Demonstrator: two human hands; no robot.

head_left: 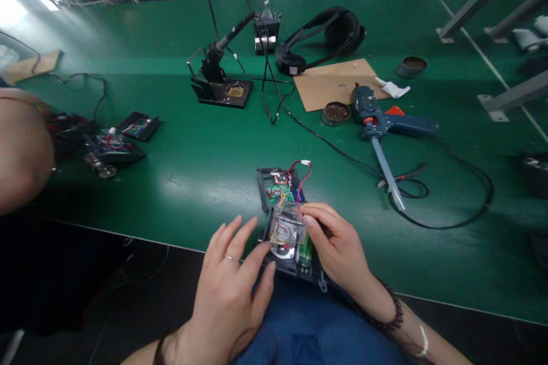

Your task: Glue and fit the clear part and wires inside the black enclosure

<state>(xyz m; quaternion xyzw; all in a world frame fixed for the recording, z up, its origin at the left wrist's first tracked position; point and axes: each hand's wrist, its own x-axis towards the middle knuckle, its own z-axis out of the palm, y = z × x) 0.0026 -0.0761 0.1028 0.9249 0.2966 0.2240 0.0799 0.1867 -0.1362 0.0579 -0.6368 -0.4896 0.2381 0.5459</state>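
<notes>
You have an opened device housing (286, 218) lying at the near edge of the bench (188, 177), partly overhanging toward your lap. Your right hand (338, 245) pinches a small clear plastic module (287, 231) between thumb and fingertips, its grip closed on the module's right side. Your left hand (233, 282) lies flat and open-fingered against the housing's left side, steadying it without clasping anything.

Judge this assembly as light and rigid in its shell, but delicate inside: a green circuit board (278, 194) sits exposed toward the far end, and thin red wires (302, 174) loop out to a small white connector. The clear module looks smooth and likely slippery, so hold it by its side walls and hold the housing by its black outer rim, never by the wires or the board.

The bench is a smooth green mat with a slight sheen, so the housing may slide. Toward the far edge stand a soldering iron holder (220, 82), a headset (321, 37) and a cardboard sheet (338, 82); a blue glue gun (383, 122) with its black cord (449, 205) lies to the right. More opened units (113, 142) sit toward the left edge, beside another person's arm (21, 148).
</notes>
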